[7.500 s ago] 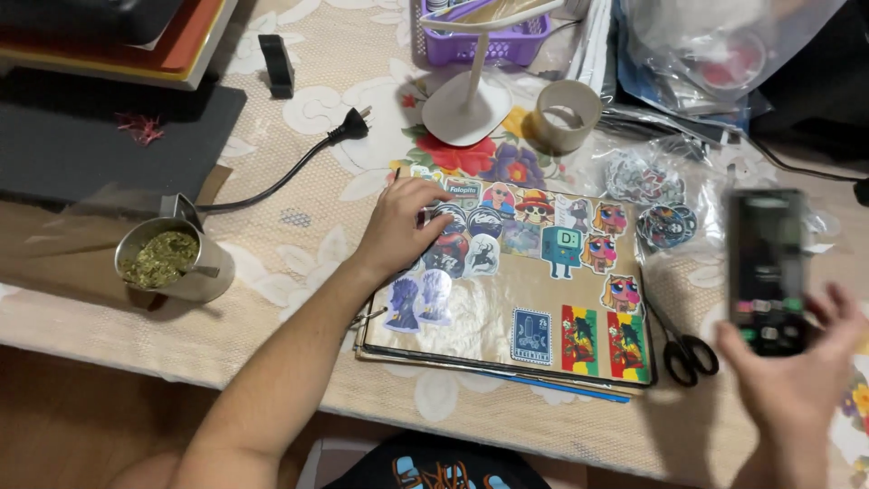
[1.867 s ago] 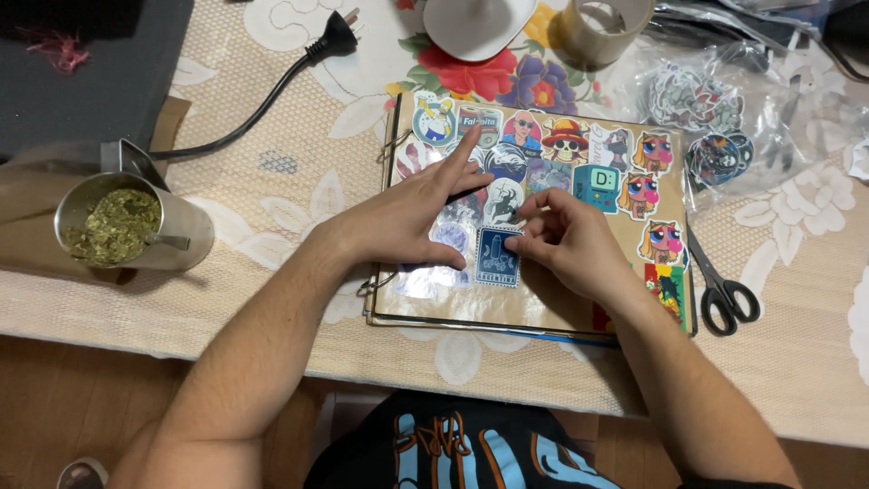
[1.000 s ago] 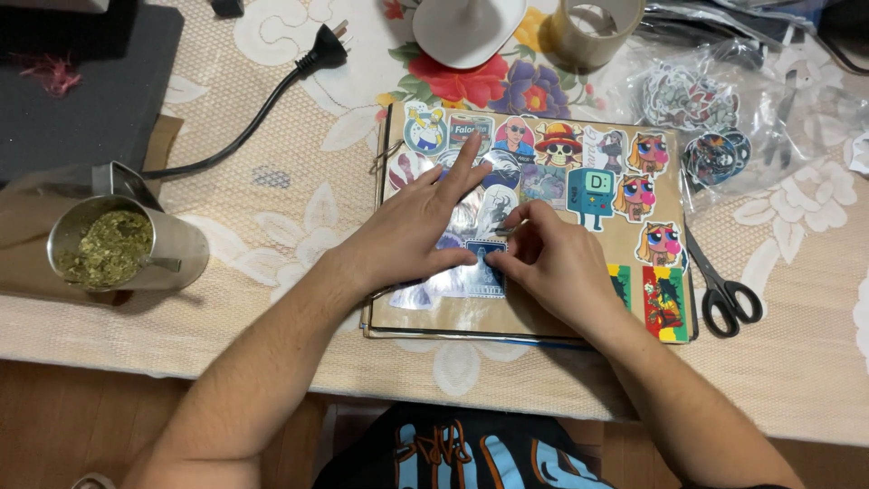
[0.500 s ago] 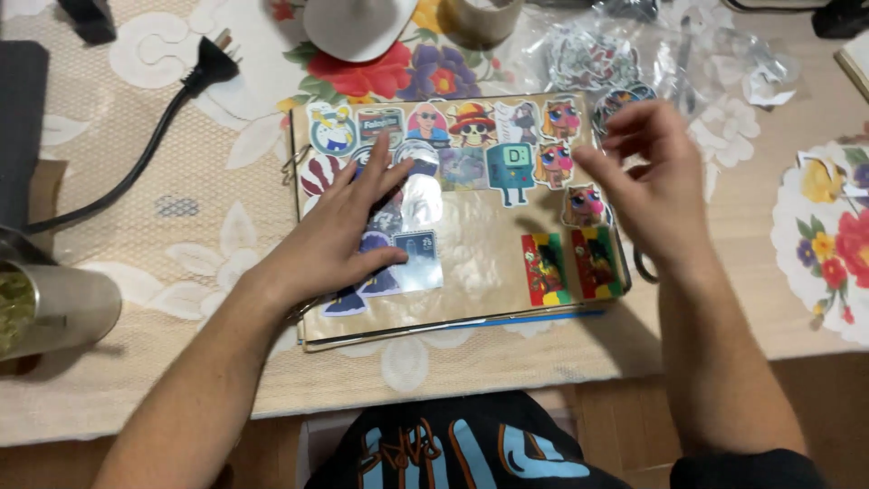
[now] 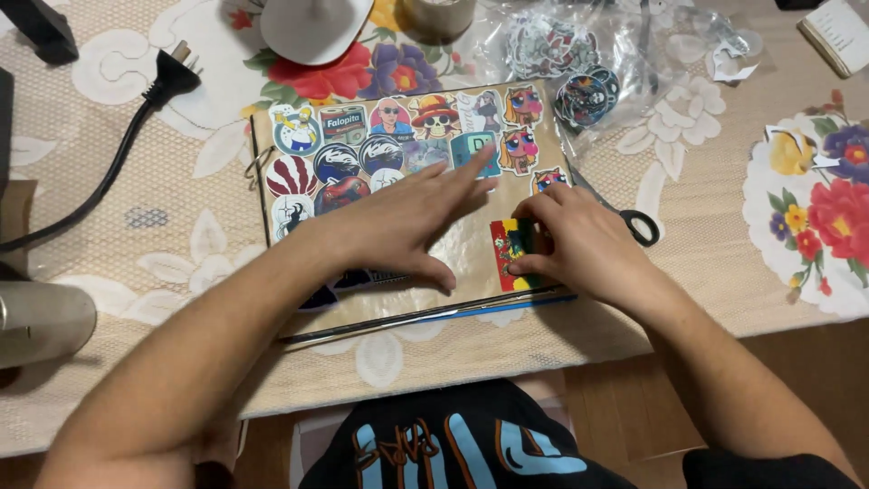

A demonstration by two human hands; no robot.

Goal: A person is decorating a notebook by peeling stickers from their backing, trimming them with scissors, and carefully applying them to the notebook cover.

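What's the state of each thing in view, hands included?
Left hand: flat, palm down on the sticker sheet.
Right hand: fingertips pressing the red, yellow and green sticker.
Scissors: lying closed, partly hidden.
Power plug: unplugged, loose.
Sticker bag: lying crumpled.

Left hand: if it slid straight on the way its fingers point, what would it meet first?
Likely the pile of round stickers in the clear bags, past the binder edge. The left hand points up-right; depth is unclear.

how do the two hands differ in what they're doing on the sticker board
The left hand lies flat with fingers spread across the middle of the sticker board; the right hand is curled, fingertips pinching at a red, yellow and green sticker near the board's right edge. Both are bare and rest on the board.
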